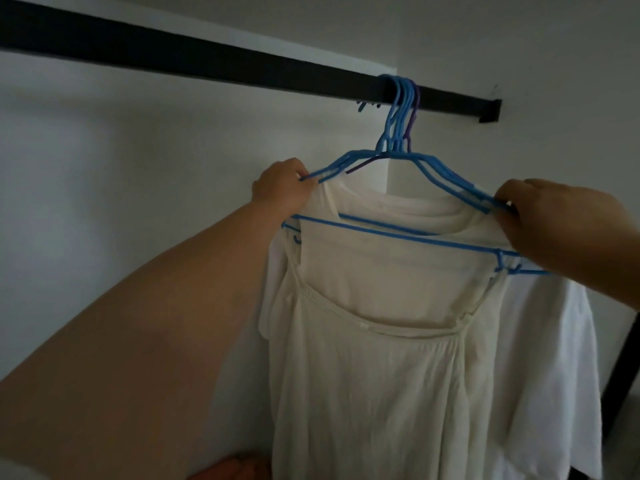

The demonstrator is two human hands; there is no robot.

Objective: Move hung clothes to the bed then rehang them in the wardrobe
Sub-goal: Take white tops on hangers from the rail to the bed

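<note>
Several blue hangers [398,133] and a purple one hook together over a black rail [207,60] that runs across the white wall. From them hang cream and white garments [381,341], a strappy cream dress in front and a white shirt behind on the right. My left hand [282,185] grips the left ends of the hangers at the shoulders. On the opposite side, my right hand [554,220] grips the right ends. The bundle's hooks rest on the rail.
The rail ends at a bracket [490,110] on the right. A dark frame [623,375] runs down the right edge. Something orange [235,469] lies at the bottom left. A small dark hook [121,106] sits under the rail.
</note>
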